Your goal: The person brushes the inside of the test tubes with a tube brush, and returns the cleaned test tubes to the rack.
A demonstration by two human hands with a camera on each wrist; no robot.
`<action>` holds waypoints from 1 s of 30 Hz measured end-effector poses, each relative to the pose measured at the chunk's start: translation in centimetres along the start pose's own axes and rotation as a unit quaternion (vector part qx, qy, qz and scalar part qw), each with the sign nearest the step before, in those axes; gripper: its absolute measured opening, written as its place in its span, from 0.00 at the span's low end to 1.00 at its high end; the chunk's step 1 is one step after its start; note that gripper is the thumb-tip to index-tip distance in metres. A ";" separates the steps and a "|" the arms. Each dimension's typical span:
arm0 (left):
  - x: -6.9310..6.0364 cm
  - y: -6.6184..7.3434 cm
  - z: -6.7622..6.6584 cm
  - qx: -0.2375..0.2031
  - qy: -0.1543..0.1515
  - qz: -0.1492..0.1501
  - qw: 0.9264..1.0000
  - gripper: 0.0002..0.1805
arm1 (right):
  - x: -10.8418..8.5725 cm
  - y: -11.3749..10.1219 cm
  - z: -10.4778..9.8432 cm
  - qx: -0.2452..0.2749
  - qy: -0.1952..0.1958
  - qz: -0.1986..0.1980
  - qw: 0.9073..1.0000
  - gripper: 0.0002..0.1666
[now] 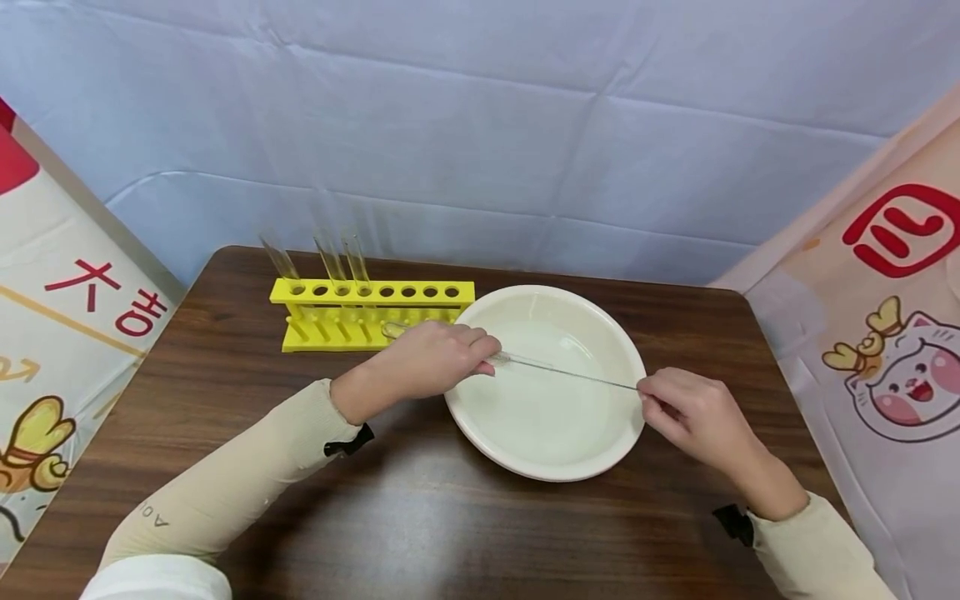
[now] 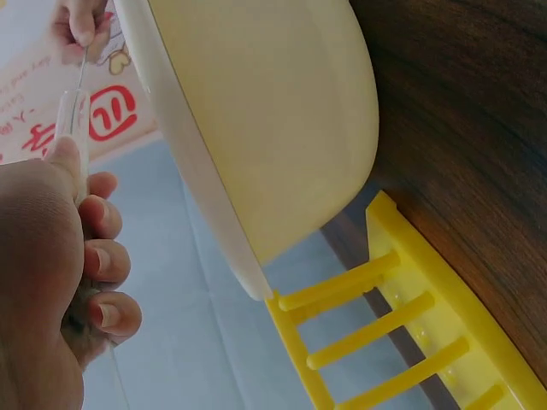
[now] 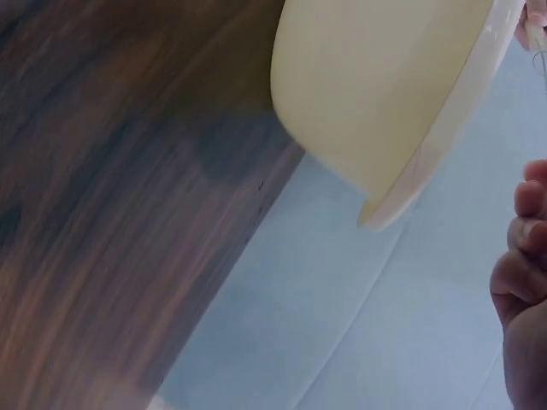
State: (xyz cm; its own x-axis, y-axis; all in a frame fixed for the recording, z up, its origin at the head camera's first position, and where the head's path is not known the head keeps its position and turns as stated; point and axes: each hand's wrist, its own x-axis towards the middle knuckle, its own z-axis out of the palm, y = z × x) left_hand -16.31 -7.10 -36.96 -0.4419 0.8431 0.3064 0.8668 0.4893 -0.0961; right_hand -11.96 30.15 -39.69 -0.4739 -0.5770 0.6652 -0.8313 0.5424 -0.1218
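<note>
Left hand (image 1: pixel 431 362): fingers curled round one clear, slender test tube (image 1: pixel 393 330), smooth-walled, its rounded end projecting left of the hand and its mouth pointing right. Right hand (image 1: pixel 693 412): thumb and fingers pinch one thin, straight, grey rod (image 1: pixel 570 372), metallic in look, which runs into the mouth of the held tube. The tube lies slanted across the left side of the basin (image 1: pixel 543 468), mouth over the interior; the rod crosses above the basin to its right rim.

Basin: one, round, off-white, smooth and glossy inside, with a broad turned-out rim and tapering wall.

Rack (image 1: pixel 375 292): one, bright yellow, stepped, just left of the basin; upper bar with eight round holes in a single row, and a row of slanting pegs below, partly hidden by the left hand. Upright tubes (image 1: pixel 331 257): three, transparent, in the first, third and fourth holes from the left.

Sleeves (image 1: pixel 255 467): two, beige fabric, each with a black strap piece near the wrist. Table (image 1: pixel 420 542): one, dark brown, streaked wood grain. Backdrop (image 1: pixel 450 125): pale blue cloth, creased.
</note>
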 end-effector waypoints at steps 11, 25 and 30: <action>-0.3 -0.3 -0.2 0.005 -0.001 -0.011 1.000 0.13 | -0.3 0.2 -1.3 -0.092 0.019 -0.019 0.995 0.19; -0.6 -0.6 -0.4 0.008 0.012 -0.018 1.000 0.13 | -0.8 0.5 -2.6 -0.126 0.030 -0.031 0.991 0.19; -0.8 -0.7 -0.3 0.002 0.019 -0.021 1.000 0.12 | -0.9 0.5 -3.1 -0.140 0.043 -0.041 0.988 0.19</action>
State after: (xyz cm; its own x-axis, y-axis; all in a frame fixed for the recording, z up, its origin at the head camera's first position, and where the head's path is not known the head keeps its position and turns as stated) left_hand -16.50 -8.20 -36.82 -0.4689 0.8126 0.3461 0.8469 0.5250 -0.0852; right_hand -11.10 32.81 -38.08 -0.3711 -0.5789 0.7260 -0.7471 0.6504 0.1368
